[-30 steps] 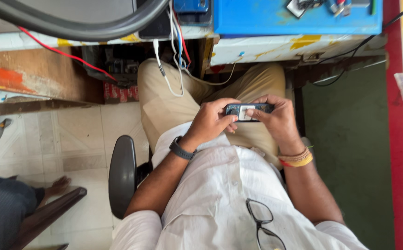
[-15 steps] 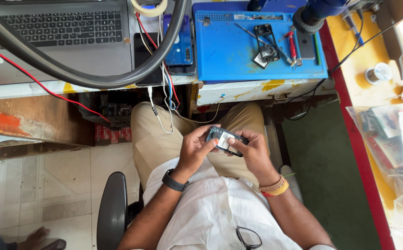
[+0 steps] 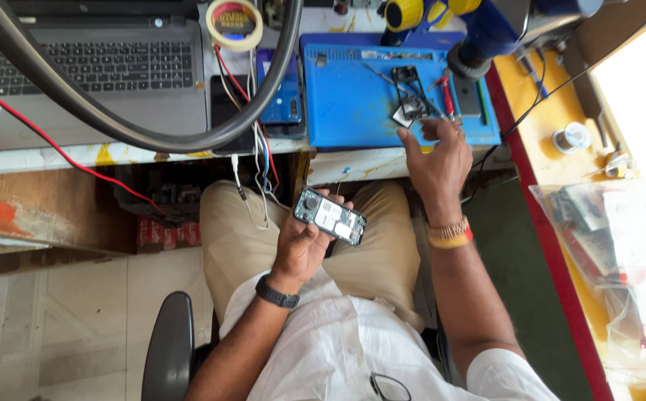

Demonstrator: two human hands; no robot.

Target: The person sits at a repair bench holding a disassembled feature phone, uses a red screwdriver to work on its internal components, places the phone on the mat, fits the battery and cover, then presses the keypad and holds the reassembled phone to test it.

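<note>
Now our left hand [image 3: 304, 241] grips the opened phone [image 3: 330, 215] over our lap. Our right hand [image 3: 436, 160], open and empty, hovers at the blue mat [image 3: 352, 111] by the red-handled tool [image 3: 448, 95] on the desk [image 3: 189, 154].

The left hand [image 3: 304, 241] is curling palm-up over the lap, fingers closed in a grip. The right hand [image 3: 436, 160] is stretching toward twelve o'clock, fingers loosely spread.

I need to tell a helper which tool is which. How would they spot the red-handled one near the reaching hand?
Find the blue work mat on the bench. Beside the right hand lies the red-handled tool, the only red thing on the mat.
</note>
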